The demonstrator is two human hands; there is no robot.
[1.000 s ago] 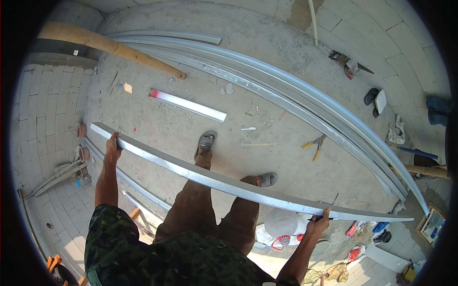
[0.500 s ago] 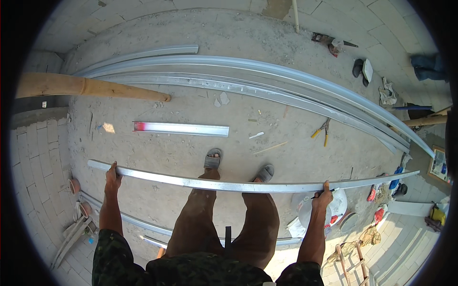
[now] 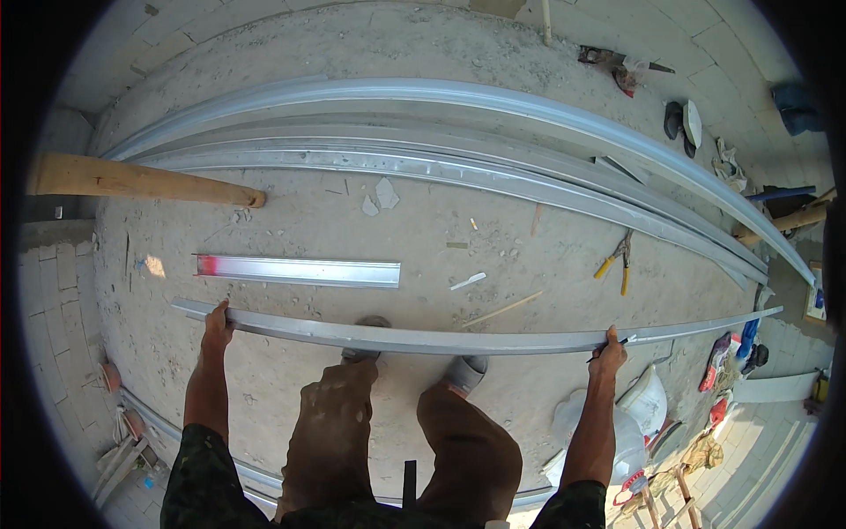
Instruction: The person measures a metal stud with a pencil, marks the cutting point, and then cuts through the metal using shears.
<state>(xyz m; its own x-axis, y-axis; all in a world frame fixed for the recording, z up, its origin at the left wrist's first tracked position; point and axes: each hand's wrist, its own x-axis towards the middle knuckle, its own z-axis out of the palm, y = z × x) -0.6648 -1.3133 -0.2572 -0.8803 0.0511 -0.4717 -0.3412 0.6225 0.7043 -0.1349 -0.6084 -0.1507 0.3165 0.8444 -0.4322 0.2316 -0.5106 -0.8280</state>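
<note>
Fingers (image 3: pixel 612 334) of both hands (image 3: pixel 218 324) (image 3: pixel 608 355) wrapped round metal profile (image 3: pixel 414 340), red-ended channel (image 3: pixel 304 271), pliers (image 3: pixel 625 271) beyond

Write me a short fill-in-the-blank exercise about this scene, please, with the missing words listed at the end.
1. The left hand and the right hand grip the long metal bar; the slim dark item is in the ____ hand.
2. The mark on the short metal channel is coloured ____.
3. The handles of the pliers-like tool are coloured ____.

Missing words: right; red; yellow.
</note>
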